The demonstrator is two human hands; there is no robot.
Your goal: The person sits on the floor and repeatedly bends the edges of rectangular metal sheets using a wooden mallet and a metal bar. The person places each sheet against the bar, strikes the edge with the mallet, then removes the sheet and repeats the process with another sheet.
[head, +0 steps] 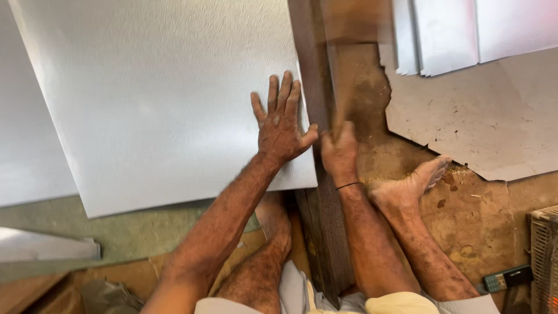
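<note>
My left hand (281, 122) lies flat, fingers spread, on a large pale grey metal sheet (163, 99) near its right edge. That edge rests against a long dark steel bar (314, 87) running away from me along the floor. My right hand (340, 152) is closed around the handle of a wooden mallet (349, 35), whose head is blurred above the bar. My bare right foot (410, 186) rests on the floor beside the right hand, and my left leg (273, 232) goes under the sheet.
A stack of folded grey metal pieces (465, 32) lies at the top right on a torn cardboard sheet (482, 122). A small phone-like device (507, 278) and a mesh crate (545, 256) are at the right edge. Another metal piece (46, 247) lies at the lower left.
</note>
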